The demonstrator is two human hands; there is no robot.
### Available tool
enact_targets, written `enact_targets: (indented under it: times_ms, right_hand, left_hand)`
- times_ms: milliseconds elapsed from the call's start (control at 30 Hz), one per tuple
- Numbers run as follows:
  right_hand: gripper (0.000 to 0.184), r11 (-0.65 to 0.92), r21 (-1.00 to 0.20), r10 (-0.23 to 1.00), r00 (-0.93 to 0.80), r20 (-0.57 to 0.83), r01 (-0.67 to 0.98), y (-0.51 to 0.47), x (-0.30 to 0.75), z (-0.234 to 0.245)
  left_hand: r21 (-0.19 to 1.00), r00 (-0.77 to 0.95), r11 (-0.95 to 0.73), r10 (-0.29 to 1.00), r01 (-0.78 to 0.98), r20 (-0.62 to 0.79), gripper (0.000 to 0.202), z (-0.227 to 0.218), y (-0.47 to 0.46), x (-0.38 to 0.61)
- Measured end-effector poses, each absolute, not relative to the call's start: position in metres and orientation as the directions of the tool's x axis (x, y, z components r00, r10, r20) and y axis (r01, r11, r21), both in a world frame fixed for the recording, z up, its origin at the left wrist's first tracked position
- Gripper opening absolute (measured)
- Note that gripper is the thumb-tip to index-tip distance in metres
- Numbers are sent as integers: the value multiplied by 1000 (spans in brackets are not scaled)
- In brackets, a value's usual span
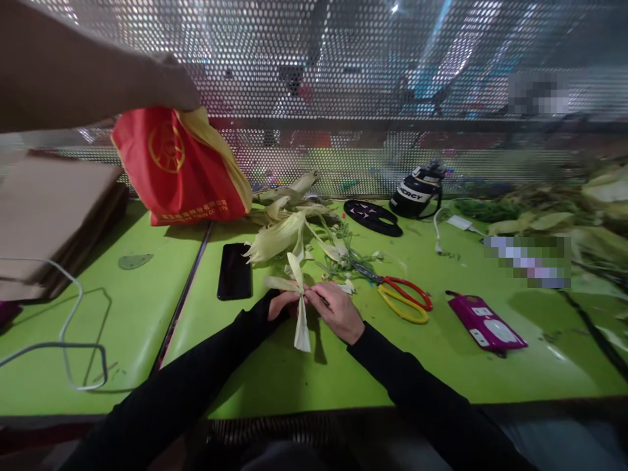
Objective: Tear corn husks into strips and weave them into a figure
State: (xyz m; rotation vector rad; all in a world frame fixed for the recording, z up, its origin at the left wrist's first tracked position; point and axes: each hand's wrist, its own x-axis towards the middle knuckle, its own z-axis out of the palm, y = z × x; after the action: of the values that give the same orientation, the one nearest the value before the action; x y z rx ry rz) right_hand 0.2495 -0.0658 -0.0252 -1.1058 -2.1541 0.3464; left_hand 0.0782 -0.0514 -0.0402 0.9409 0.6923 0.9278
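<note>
Pale strips of corn husk meet at a knot-like centre between my two hands, just above the green table. My left hand pinches the piece from the left, its fingers partly behind the strips. From the right, my right hand closes thumb and fingertips at the same centre. Beyond them lies a heap of corn husks with green fibre scraps. Scissors with red and yellow handles rest to the right of my right hand. A black phone lies to the left of the husks.
Another person's arm reaches in from the upper left, holding a red bag. Brown paper bags and a white wire are at left. A black bottle, a purple pouch and more husks are at right.
</note>
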Motion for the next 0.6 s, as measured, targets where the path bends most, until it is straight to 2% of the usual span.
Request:
enact_targets:
  times_ms: [333,600]
  right_hand:
    - [44,609,-511,789,-397,469,607,-66,248,-27]
    - [41,621,-487,777,-397,489,615,-69,247,-34]
  left_hand:
    - [929,428,244,897,-277,-108,27,-36,-53,76]
    - [939,388,219,916,-265,-104,31,-54,-53,74]
